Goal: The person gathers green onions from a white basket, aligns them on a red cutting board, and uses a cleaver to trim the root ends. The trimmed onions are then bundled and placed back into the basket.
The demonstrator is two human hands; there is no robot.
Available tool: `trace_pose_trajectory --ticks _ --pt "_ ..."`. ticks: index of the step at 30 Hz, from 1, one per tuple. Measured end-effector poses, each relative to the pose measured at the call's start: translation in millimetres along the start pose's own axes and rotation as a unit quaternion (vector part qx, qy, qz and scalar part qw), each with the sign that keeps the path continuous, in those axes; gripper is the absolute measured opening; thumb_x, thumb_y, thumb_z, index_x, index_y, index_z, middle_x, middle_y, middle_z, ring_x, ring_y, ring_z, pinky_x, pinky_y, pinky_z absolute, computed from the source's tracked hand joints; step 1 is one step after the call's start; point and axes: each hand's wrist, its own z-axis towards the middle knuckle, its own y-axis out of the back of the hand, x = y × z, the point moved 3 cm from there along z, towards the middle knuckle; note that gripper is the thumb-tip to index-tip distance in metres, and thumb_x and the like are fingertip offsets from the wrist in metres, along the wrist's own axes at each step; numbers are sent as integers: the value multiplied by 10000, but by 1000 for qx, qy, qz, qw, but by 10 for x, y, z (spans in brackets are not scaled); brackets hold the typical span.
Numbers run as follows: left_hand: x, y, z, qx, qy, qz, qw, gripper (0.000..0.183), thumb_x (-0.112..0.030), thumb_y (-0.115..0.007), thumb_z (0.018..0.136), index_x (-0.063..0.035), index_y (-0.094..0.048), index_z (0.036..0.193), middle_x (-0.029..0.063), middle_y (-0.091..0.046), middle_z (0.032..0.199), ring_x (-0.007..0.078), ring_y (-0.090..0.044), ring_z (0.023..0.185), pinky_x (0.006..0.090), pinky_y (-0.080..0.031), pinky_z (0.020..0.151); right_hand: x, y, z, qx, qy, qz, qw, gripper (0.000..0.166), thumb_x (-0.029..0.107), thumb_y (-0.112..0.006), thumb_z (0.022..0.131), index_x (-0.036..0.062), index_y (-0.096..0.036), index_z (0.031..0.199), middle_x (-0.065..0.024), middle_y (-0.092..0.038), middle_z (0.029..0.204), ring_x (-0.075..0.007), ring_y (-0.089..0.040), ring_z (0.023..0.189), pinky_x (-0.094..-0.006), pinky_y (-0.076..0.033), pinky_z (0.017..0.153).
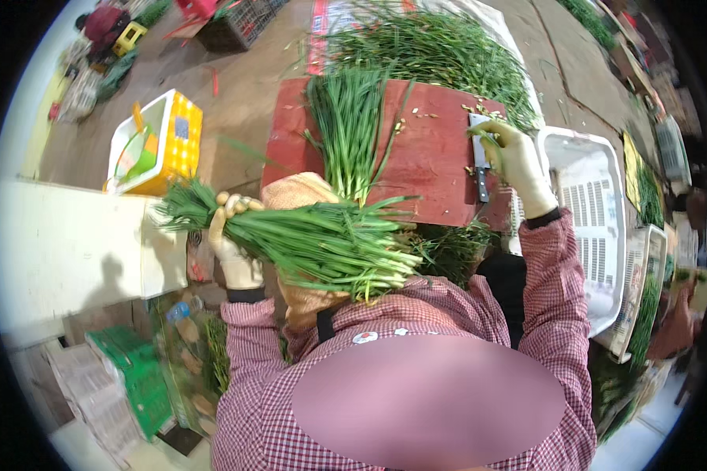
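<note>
My gloved left hand (233, 232) grips a large bunch of long green leaves, likely garlic chives (324, 241), around its leafy end. The pale stem ends point right, across my lap. Over the right side of a red board (430, 159), my gloved right hand (504, 147) pinches a few green leaf scraps (494, 139). Beneath and beside its fingers lies a cleaver (481, 168) with a black handle, its blade partly covered. Another bunch of chives (350, 129) rests on the board, stems toward me. Small pale trimmings (415, 110) are scattered there.
Beyond the board spreads a heap of loose greens (436, 47) on a sheet. A white plastic basket (586, 235) stands at my right. To the left are a yellow-checked foam box (182, 141) and a green crate (135, 377). A person (103, 29) is at the far left.
</note>
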Motion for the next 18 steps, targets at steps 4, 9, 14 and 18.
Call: trace_pose_trajectory --ticks 4,9,14,18 --pt "64 -20 9 -18 -7 -20 1000 172 -56 -691 878 -80 -611 1028 36 -596 904 224 -602 939 438 -481 1026 460 -37 -223 44 246 306 919 172 85 -704 926 3 -701 1077 -133 -675 1234 -169 -638 1091 -293 -481 977" --pt "18 70 -26 50 6 -69 996 140 -60 -637 932 -59 -675 1067 173 -489 1493 353 -433 1403 542 -370 1165 926 -572 -692 216 328 521 758 239 136 -750 899 71 -678 1118 -163 -597 1357 -259 -624 1156 -417 -453 1061" --pt "-15 121 -52 104 -17 6 994 189 -162 -641 949 -118 -707 1120 198 -346 1584 423 -317 1453 596 -308 1175 810 -1386 -1009 380 221 560 702 556 448 -803 829 43 -651 1179 -152 -551 1387 -219 -569 1231 -399 -382 1113" --pt "18 38 -145 70 -9 -34 997 198 -173 -655 925 -82 -679 1100 192 -316 1599 465 -326 1436 649 -306 1155 584 -1538 -1155 425 166 585 670 330 209 -748 908 40 -654 1175 -124 -571 1369 -243 -614 1203 -368 -443 1096"
